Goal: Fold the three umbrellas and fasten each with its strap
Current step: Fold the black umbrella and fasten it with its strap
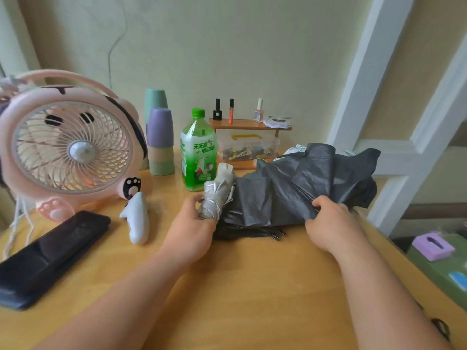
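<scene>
A collapsed umbrella (298, 188) with loose black canopy cloth and a silver outer side lies across the middle of the wooden table (240, 286). My left hand (192, 228) grips its silver bunched end (217, 195) near the green bottle. My right hand (331, 223) pinches a fold of the black cloth at the umbrella's right part. Black rib tips (273, 234) stick out underneath the cloth. A patterned white cloth edge (297, 149) shows behind the black canopy; what it belongs to is hidden.
A pink fan (68, 147) stands at the left, with a black case (50, 256) and a white object (137, 218) in front of it. Stacked cups (160, 142), a green bottle (198, 152) and a small shelf (249, 125) over a plastic box (247, 146) line the wall.
</scene>
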Action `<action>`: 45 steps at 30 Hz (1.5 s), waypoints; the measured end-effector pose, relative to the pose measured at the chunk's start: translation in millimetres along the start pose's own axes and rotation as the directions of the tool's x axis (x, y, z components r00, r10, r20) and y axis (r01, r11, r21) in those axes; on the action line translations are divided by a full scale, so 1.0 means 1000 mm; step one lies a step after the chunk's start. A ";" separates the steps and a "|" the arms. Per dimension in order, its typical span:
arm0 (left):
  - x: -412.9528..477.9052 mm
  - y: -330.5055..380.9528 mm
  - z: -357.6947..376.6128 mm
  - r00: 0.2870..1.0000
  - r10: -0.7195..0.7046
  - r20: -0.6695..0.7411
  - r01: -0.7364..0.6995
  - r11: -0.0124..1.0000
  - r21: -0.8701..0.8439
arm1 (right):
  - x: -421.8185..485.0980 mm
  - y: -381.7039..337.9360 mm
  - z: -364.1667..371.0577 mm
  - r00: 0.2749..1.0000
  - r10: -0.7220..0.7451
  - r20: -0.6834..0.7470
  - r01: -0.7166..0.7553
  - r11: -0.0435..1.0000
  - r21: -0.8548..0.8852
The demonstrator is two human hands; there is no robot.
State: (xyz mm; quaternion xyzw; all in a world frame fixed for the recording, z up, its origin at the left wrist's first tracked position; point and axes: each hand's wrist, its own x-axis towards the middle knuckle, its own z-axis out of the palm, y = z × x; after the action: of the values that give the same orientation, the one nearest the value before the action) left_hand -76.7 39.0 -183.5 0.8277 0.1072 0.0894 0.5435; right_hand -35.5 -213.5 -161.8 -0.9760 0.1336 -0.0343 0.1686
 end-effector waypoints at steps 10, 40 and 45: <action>0.005 -0.004 0.007 0.997 0.052 -0.056 -0.050 0.998 0.035 | 0.007 0.008 -0.035 0.991 -0.034 -0.126 0.061 0.975 0.214; -0.052 0.032 -0.008 0.957 0.216 0.193 -0.224 0.974 0.019 | -0.031 -0.012 -0.086 0.841 0.218 -0.494 0.425 0.298 0.855; -0.088 0.034 -0.004 0.885 0.328 0.330 -0.357 0.934 0.028 | -0.064 -0.035 -0.039 0.816 0.264 -0.515 0.473 0.208 0.856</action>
State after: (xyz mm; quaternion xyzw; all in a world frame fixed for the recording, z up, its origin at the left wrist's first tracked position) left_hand -159.6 5.6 -153.8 0.8601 -0.1263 0.0438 0.4922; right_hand -93.2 -177.0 -114.6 -0.5962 0.0534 -0.4081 0.6894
